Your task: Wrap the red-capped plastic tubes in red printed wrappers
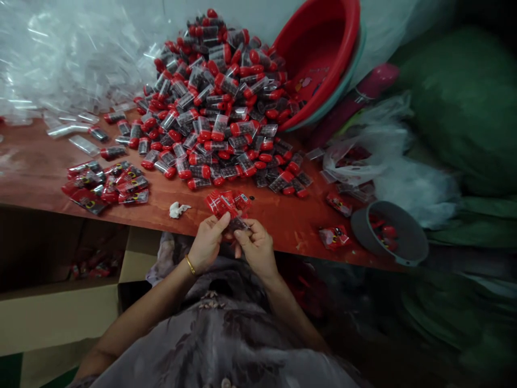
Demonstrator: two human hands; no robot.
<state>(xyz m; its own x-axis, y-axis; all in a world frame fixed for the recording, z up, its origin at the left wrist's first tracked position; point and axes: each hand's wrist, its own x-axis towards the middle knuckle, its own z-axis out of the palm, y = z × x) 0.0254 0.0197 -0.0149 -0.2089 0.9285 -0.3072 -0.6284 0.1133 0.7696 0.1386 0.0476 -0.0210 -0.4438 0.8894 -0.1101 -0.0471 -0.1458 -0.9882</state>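
Note:
Near the table's front edge, my left hand [207,242] is closed on a red printed packet [220,203], its thumb on top. My right hand [256,248], close beside it, pinches a small clear tube with dark contents [237,223]; the tube's far end meets the left fingers. More red packaging [242,201] lies just beyond the fingertips. Behind the hands rises a large heap of clear tubes with red caps [218,102]. To the left lies a pile of filled red packets [107,186].
A red basin [319,59] leans behind the heap. Clear empty tubes [72,59] fill the back left. A grey bowl [361,231] stands at the right edge near a loose packet [334,236]. An open carton [60,307] sits below left. Crumpled white tissue [177,210] lies on the table [169,191].

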